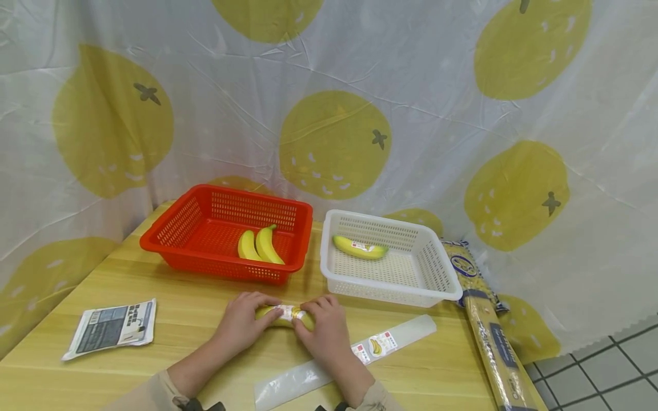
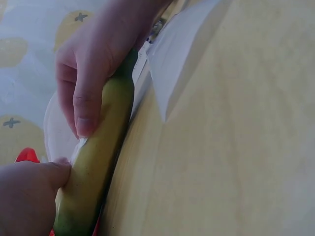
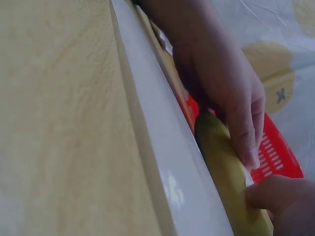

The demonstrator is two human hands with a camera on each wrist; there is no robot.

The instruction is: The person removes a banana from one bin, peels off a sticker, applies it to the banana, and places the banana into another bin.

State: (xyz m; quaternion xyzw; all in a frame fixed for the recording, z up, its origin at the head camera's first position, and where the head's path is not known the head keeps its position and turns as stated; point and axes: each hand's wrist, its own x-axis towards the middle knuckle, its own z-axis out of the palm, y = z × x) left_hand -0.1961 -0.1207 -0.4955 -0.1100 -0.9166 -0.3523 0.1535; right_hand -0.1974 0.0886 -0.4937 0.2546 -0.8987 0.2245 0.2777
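Note:
A yellow banana with greenish ends lies across the table in front of the baskets, carrying a white printed label on its upper side. My left hand holds its left part, the thumb on the near side by the label. At the other end my right hand grips it, with fingers over the top and thumb in front. In the left wrist view both thumbs touch the banana along the label's edge. Beneath my right forearm lies a label strip with banana-printed stickers.
A red basket behind the left hand holds two bananas. The white basket to its right contains a labelled banana. A white-and-grey packet lies at left. Pasta packages line the table's right edge; a patterned curtain hangs behind.

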